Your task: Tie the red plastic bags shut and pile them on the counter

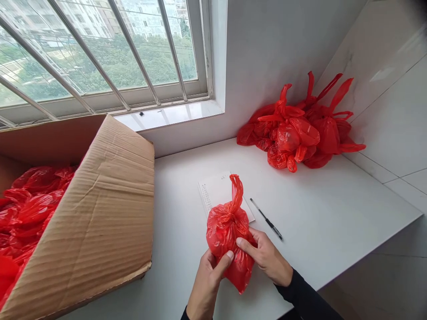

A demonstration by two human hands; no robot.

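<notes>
A knotted red plastic bag [228, 222] is held between both hands above the white table, its tied handle sticking up at the top. My left hand [211, 275] grips its lower left side, with the thumb lying over the front. On the right side my right hand [263, 253] is closed on the same bag, thumb pressed on its front and fingers behind. What the bag contains is hidden. Behind it lies a white paper pad [213, 191] with handwriting, partly covered by the bag. A black pen [267, 218] rests to the right of the pad.
An open cardboard box [123, 200] with many red plastic bags [33, 204] inside stands on the left. Several tied red bags [296, 129] are piled in the far right corner of the table [333, 209]. A barred window [133, 62] with a sill is at the back.
</notes>
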